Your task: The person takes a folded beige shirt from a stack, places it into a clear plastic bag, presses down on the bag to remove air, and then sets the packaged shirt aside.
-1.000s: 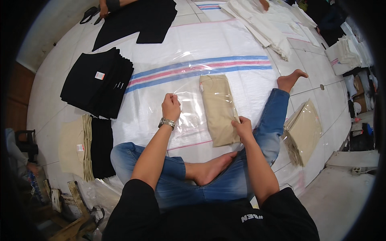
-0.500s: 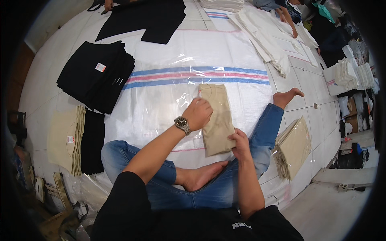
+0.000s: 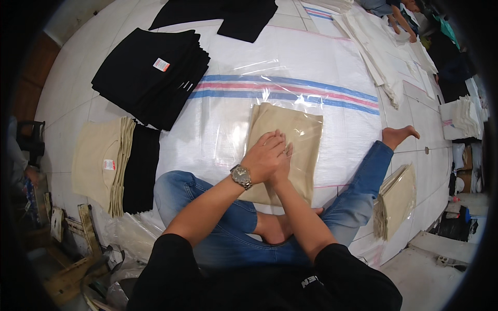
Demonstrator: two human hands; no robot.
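A folded beige garment [image 3: 303,135] in a clear plastic bag lies before me on a white woven sheet [image 3: 218,135]. My left hand [image 3: 263,157], with a metal watch [image 3: 241,176] on the wrist, rests on its middle with fingers stretched out. Close against it, partly covered by the left hand, my right hand [image 3: 281,167] lies on the same garment, its visible fingers extended. Bare, shiny plastic [image 3: 267,88] reaches past the garment's far edge, over the sheet's blue and pink stripes.
On the left are stacks of black garments [image 3: 140,72] and beige garments [image 3: 98,166] with tags. Bagged beige pieces [image 3: 397,202] lie beyond my right knee. A black garment [image 3: 223,15] is spread at the far side. Another person [image 3: 399,20] bends over white cloth [image 3: 368,57] at far right.
My right hand has moved from the garment's lower right corner to its middle, beside the left hand. The garment now shows a wider, flat face. The whole view has shifted slightly.
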